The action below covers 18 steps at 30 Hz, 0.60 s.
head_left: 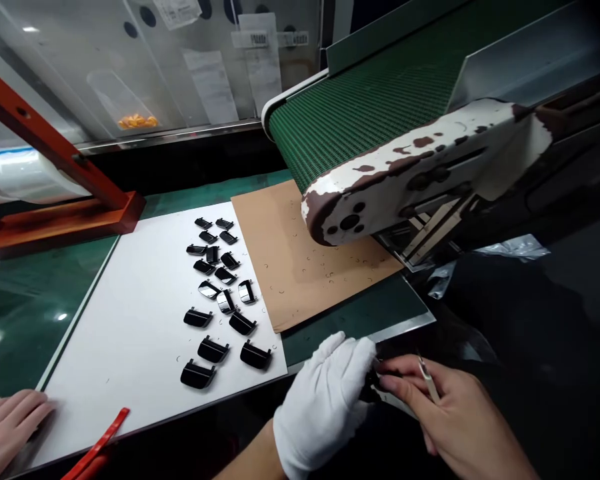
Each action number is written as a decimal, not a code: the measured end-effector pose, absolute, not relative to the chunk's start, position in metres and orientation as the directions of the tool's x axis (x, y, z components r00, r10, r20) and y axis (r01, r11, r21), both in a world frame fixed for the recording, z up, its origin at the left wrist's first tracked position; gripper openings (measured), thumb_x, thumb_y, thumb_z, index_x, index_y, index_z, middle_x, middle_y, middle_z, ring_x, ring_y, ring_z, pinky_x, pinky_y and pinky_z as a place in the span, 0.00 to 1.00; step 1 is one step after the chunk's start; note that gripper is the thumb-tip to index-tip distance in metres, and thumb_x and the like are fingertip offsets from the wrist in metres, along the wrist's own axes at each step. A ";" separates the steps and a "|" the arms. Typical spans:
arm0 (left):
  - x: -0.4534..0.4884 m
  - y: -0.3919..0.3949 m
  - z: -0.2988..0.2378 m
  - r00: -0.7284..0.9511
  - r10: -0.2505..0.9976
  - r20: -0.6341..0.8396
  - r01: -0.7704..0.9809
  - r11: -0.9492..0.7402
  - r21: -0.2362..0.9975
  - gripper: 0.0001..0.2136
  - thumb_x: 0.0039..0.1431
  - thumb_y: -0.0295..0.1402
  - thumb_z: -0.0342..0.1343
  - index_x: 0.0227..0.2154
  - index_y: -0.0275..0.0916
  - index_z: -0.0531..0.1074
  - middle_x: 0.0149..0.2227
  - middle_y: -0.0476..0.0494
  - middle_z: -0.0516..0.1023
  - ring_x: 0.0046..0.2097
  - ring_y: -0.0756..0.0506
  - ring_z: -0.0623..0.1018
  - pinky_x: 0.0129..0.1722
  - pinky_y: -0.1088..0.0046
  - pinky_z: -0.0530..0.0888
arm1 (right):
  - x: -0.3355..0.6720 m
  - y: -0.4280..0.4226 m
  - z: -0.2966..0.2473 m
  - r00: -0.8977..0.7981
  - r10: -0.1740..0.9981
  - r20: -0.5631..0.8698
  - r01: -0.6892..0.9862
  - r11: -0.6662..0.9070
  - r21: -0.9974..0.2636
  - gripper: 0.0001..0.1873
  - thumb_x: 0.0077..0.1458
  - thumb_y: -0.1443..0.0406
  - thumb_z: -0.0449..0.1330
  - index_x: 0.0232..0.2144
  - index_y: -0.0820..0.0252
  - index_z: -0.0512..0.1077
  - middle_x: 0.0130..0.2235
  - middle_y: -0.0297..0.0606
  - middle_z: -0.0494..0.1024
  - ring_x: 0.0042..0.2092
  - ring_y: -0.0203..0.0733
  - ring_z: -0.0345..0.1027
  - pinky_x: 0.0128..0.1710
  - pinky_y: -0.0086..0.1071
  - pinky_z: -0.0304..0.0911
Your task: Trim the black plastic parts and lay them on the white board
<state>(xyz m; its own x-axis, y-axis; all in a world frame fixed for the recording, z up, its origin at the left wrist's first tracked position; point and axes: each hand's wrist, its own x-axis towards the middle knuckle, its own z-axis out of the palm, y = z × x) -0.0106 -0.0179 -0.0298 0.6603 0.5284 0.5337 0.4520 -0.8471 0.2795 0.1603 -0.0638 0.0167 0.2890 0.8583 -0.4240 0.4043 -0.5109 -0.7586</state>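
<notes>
White-gloved left hand [325,407] and bare right hand [430,407] pinch a small black part [373,387] between pressed fingers, just beyond the worktop's metal edge [410,325].

"What's along the back of the surface?"

"A clear plastic panel [80,53], with printed papers [213,87] taped to it and a steel rail [170,137] along its base. Small orange pieces [137,122] show through it."

"And the right side?"

"A green mesh conveyor belt [360,113] slants across, ending in a white housing [405,160] blotched with brown. Beyond it, everything falls into dark."

"What about the left?"

"A red-orange metal frame [45,140] stands on the green mat [20,320], beside a roll of clear film [25,175]."

"Light?"

"Bright overhead lamps, showing as white glints on the mat and panel."
</notes>
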 end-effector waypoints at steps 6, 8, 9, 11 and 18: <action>-0.015 -0.019 -0.041 0.670 0.541 0.508 0.355 -0.835 0.421 0.30 0.65 0.32 0.51 0.65 0.32 0.46 0.52 0.31 0.76 0.56 0.39 0.75 0.57 0.59 0.72 | 0.169 -0.070 0.008 0.192 0.840 -0.507 0.202 -0.540 -0.817 0.19 0.47 0.49 0.62 0.29 0.59 0.75 0.18 0.31 0.75 0.11 0.29 0.56 0.12 0.25 0.50; -0.012 -0.019 -0.043 0.686 0.535 0.493 0.342 -0.835 0.430 0.32 0.64 0.33 0.53 0.65 0.33 0.45 0.52 0.32 0.77 0.56 0.38 0.75 0.57 0.58 0.73 | 0.174 -0.072 0.002 0.181 0.857 -0.483 0.155 -0.510 -0.846 0.18 0.47 0.51 0.63 0.28 0.60 0.76 0.16 0.30 0.72 0.10 0.28 0.54 0.11 0.24 0.47; -0.010 -0.019 -0.044 0.692 0.529 0.491 0.336 -0.838 0.429 0.33 0.63 0.33 0.54 0.65 0.33 0.45 0.52 0.32 0.77 0.55 0.38 0.76 0.57 0.58 0.73 | 0.177 -0.072 -0.001 0.166 0.869 -0.465 0.118 -0.486 -0.866 0.17 0.47 0.52 0.64 0.28 0.61 0.76 0.15 0.29 0.71 0.10 0.28 0.53 0.11 0.23 0.46; -0.006 -0.018 -0.042 0.700 0.515 0.495 0.323 -0.847 0.423 0.33 0.63 0.32 0.55 0.65 0.34 0.45 0.51 0.33 0.78 0.55 0.38 0.76 0.57 0.59 0.72 | 0.183 -0.072 -0.007 0.125 0.900 -0.418 0.028 -0.424 -0.905 0.15 0.48 0.55 0.65 0.27 0.62 0.76 0.14 0.30 0.71 0.10 0.26 0.52 0.10 0.22 0.41; 0.006 -0.001 -0.022 0.799 0.334 0.500 0.240 -0.940 0.243 0.31 0.66 0.33 0.50 0.66 0.30 0.43 0.52 0.31 0.76 0.58 0.39 0.74 0.59 0.58 0.70 | 0.205 -0.054 -0.032 0.038 0.944 -0.329 -0.195 -0.316 -0.929 0.17 0.37 0.57 0.72 0.22 0.64 0.74 0.15 0.29 0.72 0.09 0.26 0.51 0.08 0.22 0.39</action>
<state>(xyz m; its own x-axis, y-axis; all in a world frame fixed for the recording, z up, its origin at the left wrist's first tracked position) 0.0063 -0.0009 -0.0225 0.7995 0.3336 0.4995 0.2401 -0.9397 0.2434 0.2050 -0.0540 -0.0315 0.0382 0.9435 -0.3291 -0.1948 -0.3160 -0.9285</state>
